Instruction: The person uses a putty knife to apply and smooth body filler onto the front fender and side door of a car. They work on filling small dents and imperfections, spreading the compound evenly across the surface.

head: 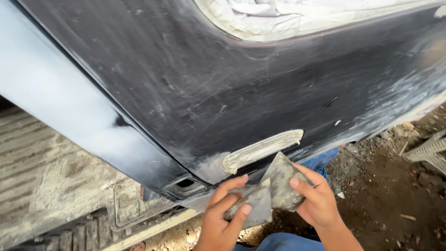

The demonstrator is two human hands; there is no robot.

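The left hand [223, 218] pinches a grey putty spreader [253, 207] between thumb and fingers, closed on it low in the view. This spreader is a flat, roughly triangular blade; its long axis runs from lower left to upper right, and its point aims up and right toward the second blade.

The right hand [316, 200] grips a second putty spreader [283, 183], thumb across its face and fingers behind. That one is broader, smeared with dried grey filler, and its pointed corner aims up and left toward the panel. The two blades touch, the left one's tip lying against the face of the right one. So there are two spreaders, one per hand.

Just above them is a masked strip [262, 149], pale and elongated, slanting up to the right on the dark car body panel [260, 88], which is dull and scuffed with whitish sanding marks. One larger masked window area [278, 16] sits at the top edge. A pale grey primed panel [60, 107] runs diagonally on the left. Bare dirt ground [390, 195] lies to the right, and blue trousers [285, 242] show below the hands.
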